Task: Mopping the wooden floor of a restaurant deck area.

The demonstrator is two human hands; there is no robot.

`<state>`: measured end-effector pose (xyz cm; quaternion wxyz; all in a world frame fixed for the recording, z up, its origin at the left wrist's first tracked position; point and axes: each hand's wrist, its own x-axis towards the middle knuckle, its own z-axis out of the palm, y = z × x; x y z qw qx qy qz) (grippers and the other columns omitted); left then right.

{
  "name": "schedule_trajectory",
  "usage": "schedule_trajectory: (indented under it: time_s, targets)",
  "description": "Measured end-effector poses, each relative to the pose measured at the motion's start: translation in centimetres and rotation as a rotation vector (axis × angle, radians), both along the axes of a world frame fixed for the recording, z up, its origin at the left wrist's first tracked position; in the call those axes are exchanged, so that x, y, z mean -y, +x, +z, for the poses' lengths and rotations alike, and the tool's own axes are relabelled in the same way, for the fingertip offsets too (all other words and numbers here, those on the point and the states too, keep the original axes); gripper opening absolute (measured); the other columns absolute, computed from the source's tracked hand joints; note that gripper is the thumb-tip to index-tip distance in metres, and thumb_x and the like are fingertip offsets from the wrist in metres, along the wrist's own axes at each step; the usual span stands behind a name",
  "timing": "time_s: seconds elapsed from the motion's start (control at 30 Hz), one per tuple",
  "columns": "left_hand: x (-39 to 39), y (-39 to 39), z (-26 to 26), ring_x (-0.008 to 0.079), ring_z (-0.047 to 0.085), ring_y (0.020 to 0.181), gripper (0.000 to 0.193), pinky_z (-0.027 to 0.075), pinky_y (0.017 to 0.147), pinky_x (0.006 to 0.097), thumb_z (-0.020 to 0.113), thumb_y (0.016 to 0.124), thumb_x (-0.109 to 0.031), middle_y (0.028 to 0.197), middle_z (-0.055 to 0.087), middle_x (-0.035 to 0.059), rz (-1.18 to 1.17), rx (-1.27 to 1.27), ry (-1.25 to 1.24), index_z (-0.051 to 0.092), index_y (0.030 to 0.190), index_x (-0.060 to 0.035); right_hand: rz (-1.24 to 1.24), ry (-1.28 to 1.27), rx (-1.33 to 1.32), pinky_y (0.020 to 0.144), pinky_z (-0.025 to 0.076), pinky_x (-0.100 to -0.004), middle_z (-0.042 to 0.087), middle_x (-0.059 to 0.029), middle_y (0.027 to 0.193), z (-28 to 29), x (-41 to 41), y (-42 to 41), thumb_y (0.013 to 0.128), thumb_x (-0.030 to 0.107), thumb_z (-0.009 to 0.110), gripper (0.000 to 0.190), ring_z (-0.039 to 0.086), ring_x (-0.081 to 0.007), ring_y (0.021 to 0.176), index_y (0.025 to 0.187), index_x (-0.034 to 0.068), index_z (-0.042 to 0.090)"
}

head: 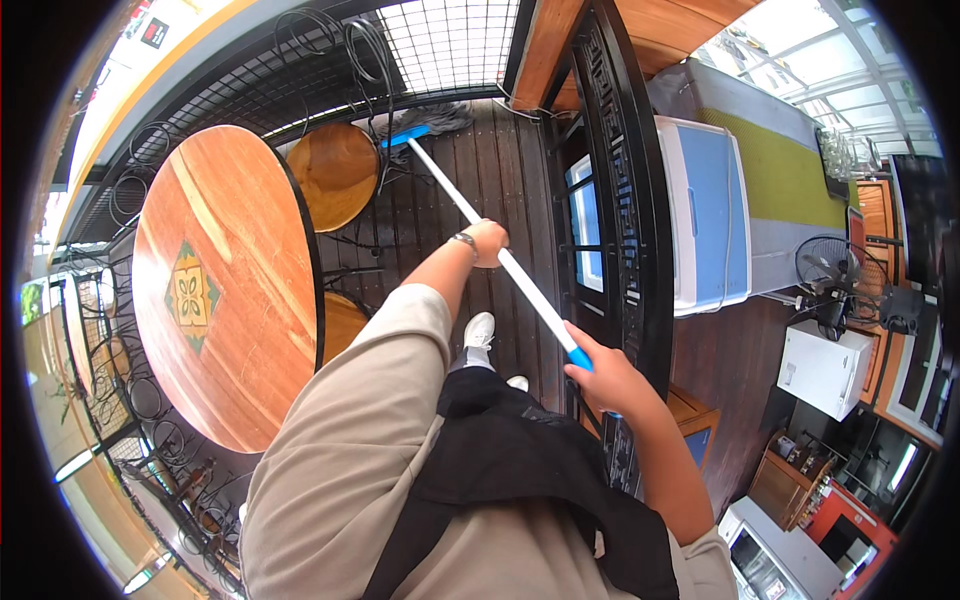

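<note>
My left hand, with a dark band at its wrist, is closed around the middle of a white mop handle. Lower down, my right hand grips the blue end of the same handle. The handle slants away up and left to a blue mop head frame. Grey mop strands lie on the dark plank floor, close to the black mesh railing and beside a round wooden stool.
A round wooden table stands left, with wooden stools beside it. A black carved partition borders the floor on the right; beyond are a blue-lidded cooler and a fan. Black mesh railing runs along the far side.
</note>
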<state>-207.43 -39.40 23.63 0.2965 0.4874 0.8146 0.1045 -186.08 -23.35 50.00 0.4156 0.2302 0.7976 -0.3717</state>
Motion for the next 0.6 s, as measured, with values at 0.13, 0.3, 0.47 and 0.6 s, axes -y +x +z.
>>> schedule_trajectory:
  time_s: [0.13, 0.3, 0.47, 0.6]
  targets:
    - [-0.8, -2.5, -0.5, 0.0255, 0.059, 0.099, 0.017, 0.045, 0.088, 0.038, 0.064, 0.071, -0.02, 0.092, 0.067, 0.0066, 0.089, -0.161, 0.025, 0.073, 0.086, -0.0179, 0.118, 0.161, -0.116, 0.078, 0.05, -0.044, 0.064, -0.0239, 0.099, 0.6, -0.9, -3.3, 0.086, 0.025, 0.062, 0.058, 0.063, -0.04, 0.09, 0.14, 0.024, 0.041]
    - [-5.1, 0.4, -0.5, 0.0208, 0.053, 0.107, 0.02, 0.04, 0.092, 0.041, 0.066, 0.076, -0.025, 0.101, 0.063, 0.0, 0.268, -0.265, -0.125, 0.073, 0.094, -0.0278, 0.125, 0.29, -0.167, 0.076, 0.048, -0.0475, 0.065, -0.022, 0.091, 1.2, -3.3, -1.5, 0.088, 0.027, 0.059, 0.053, 0.063, -0.0394, 0.087, 0.138, 0.027, 0.043]
    - [-9.3, 9.0, 1.2, 0.0211, 0.055, 0.098, 0.014, 0.039, 0.084, 0.039, 0.068, 0.068, -0.03, 0.085, 0.064, -0.0035, 0.219, -0.173, 0.105, 0.074, 0.08, -0.0315, 0.057, 0.356, 0.004, 0.076, 0.048, -0.0472, 0.065, -0.0233, 0.087, 6.4, -3.9, 5.4, 0.087, 0.025, 0.058, 0.056, 0.063, -0.0406, 0.084, 0.14, 0.028, 0.039]
    - [-13.1, 15.7, 5.7, 0.0213, 0.058, 0.094, 0.017, 0.041, 0.088, 0.0386, 0.068, 0.064, -0.022, 0.086, 0.067, -0.0003, 0.129, -0.016, 0.185, 0.073, 0.08, -0.0224, 0.0, 0.408, 0.109, 0.08, 0.048, -0.0439, 0.065, -0.0235, 0.09, 11.3, -5.4, 10.4, 0.084, 0.019, 0.063, 0.062, 0.064, -0.0397, 0.087, 0.14, 0.029, 0.041]
